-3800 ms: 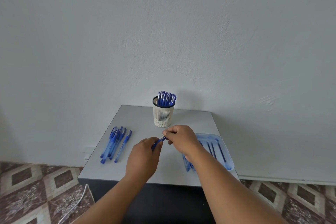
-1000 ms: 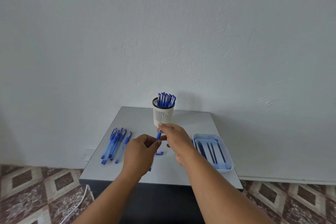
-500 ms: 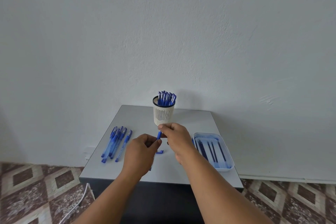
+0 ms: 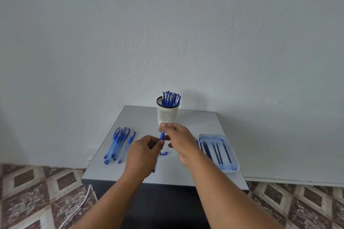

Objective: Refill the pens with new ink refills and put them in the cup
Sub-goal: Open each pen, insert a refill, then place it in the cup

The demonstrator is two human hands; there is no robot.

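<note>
Wall (image 4: 167,33): pale, matt, faintly rough plaster filling the upper field; a scuffed patch at right.

Floor (image 4: 37,191): tiles in a brown and cream diamond pattern, glossy; a white cable (image 4: 78,208) curves across it at lower left.

Table (image 4: 197,122): small, rectangular, smooth grey top with a dark front, set against the wall.

Tray (image 4: 232,170): shallow, rounded-rectangle, translucent pale blue plastic, on the table's right side; it holds several thin dark blue ink refills (image 4: 216,152) lying roughly parallel. The right forearm crosses in front of its left edge.

Cup (image 4: 167,115): off-white plastic with vertical slots and a dark rim, upright at the table's rear centre; it is packed with capped blue pens (image 4: 170,98) standing on end. Its base is partly hidden behind the right hand's fingers.

Loose pens (image 4: 119,144): a cluster of clear-barrelled blue pens with blue caps, flat on the table's left side, lying close together and partly overlapping.

Left hand (image 4: 144,156): fingers curled, thumb and forefinger pinching the lower end of the held pen.

Right hand (image 4: 178,139): fingers curled, pinching the upper end of the same pen, just before the cup.

Held pen (image 4: 162,135): slim, blue, near upright between both hands, above the table centre.

Blue cap (image 4: 163,153): small plastic piece on the table below the hands.
</note>
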